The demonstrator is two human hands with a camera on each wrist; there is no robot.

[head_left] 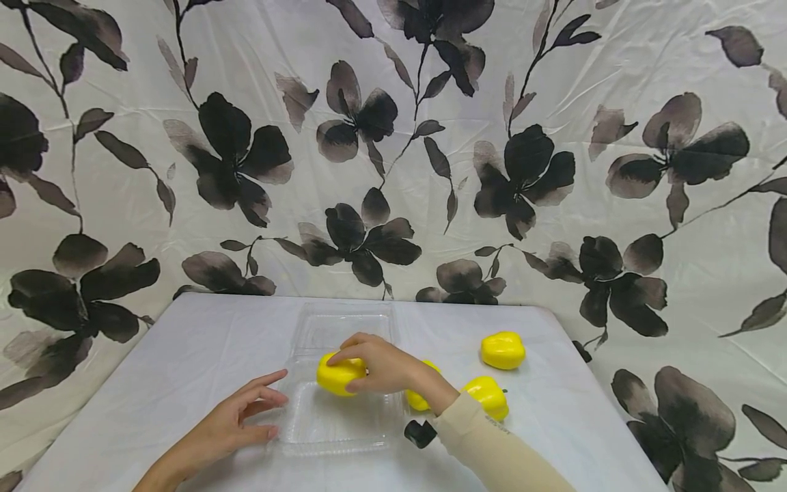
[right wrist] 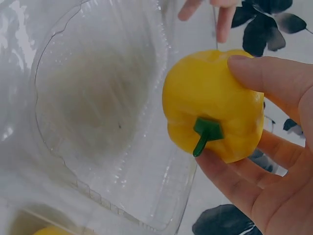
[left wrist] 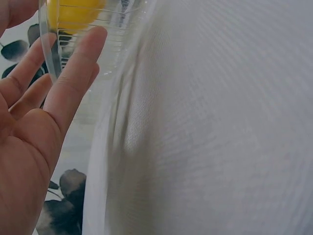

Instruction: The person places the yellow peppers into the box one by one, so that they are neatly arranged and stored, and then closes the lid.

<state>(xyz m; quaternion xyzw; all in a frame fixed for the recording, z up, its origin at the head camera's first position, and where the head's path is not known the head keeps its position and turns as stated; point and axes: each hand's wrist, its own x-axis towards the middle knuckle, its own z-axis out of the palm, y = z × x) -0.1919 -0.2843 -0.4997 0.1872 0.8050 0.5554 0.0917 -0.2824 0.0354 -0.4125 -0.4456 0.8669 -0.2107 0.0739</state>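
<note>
Over the clear box (head_left: 337, 427), right fingers (right wrist: 227, 178) pinch a yellow pepper (right wrist: 205, 95), left fingers (left wrist: 80, 71) spread; packing, I'd guess, with lowering due

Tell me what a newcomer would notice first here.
The bright yellow pepper gripped in the right hand above the clear plastic container draws the eye first. Three more yellow peppers lie on the white table, right of the container. Large dark flowers spread across the pale backdrop behind.

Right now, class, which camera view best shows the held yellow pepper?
Right wrist: the yellow pepper looks large, its green stem plain. The head view shows it smaller, partly behind the right hand; left wrist shows a cropped yellow patch, probably it.
</note>
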